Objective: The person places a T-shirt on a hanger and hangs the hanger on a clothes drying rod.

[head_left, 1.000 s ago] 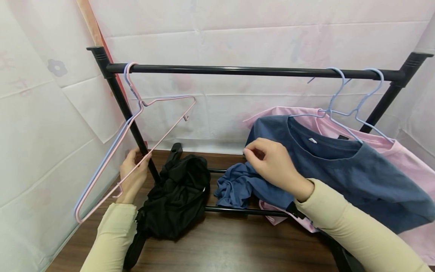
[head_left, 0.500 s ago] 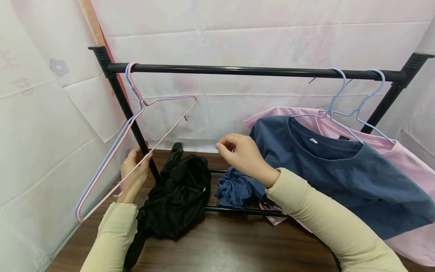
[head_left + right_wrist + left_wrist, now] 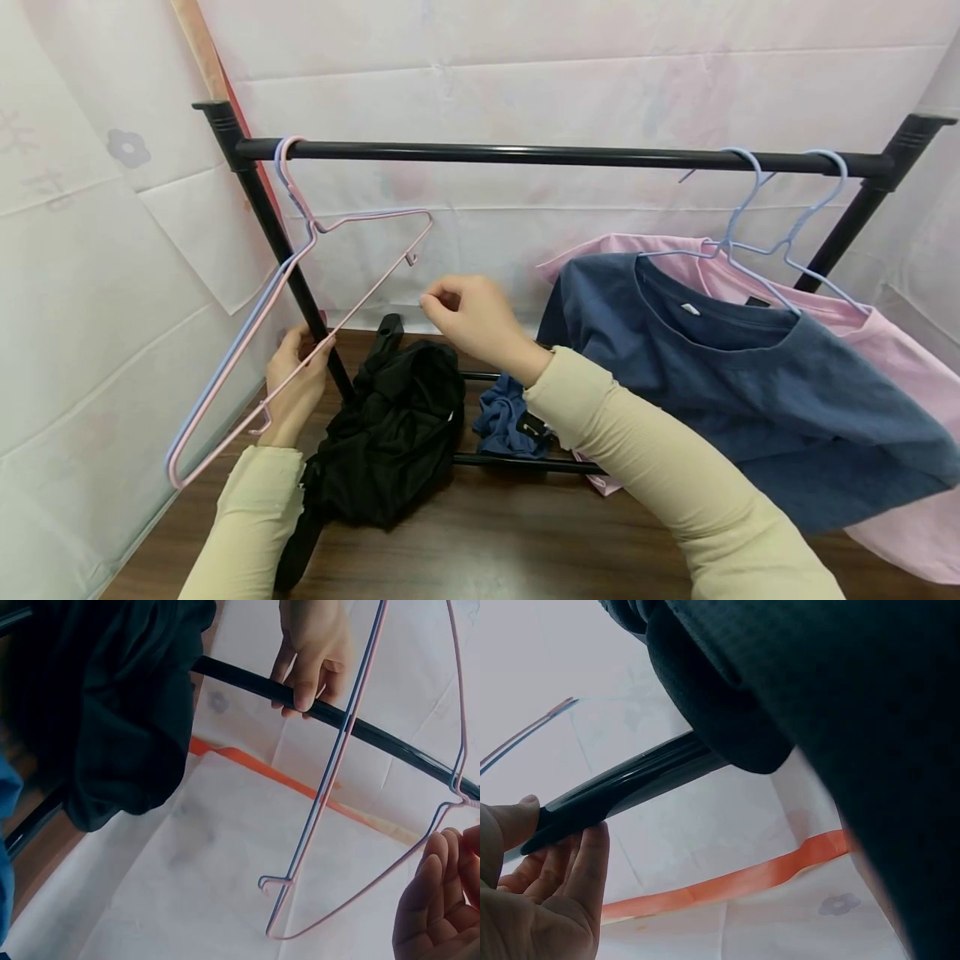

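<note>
My left hand [image 3: 296,392] grips the black left post [image 3: 288,267] of a clothes rack. Thumb and fingers pinch the post [image 3: 634,780] from either side in the left wrist view. In mid-air right of the post is my right hand [image 3: 480,321], its fingers loosely curled and nothing visible between them. A pink hanger [image 3: 367,296] and a blue hanger [image 3: 225,360] hang together at the rail's left end, bare of clothes. The right wrist view shows my right hand [image 3: 442,900] near these hangers' shoulder, seemingly apart from them.
A bunched black garment [image 3: 405,433] lies over the rack's lower bars. From the top rail [image 3: 480,152], at right, hang a blue T-shirt [image 3: 765,400] and a pink T-shirt [image 3: 900,358] on blue hangers. Crumpled blue cloth [image 3: 498,417] rests low on the bars.
My right hand has moved left and slightly up, away from the blue T-shirt toward the bare hangers. My left hand stays on the post.
</note>
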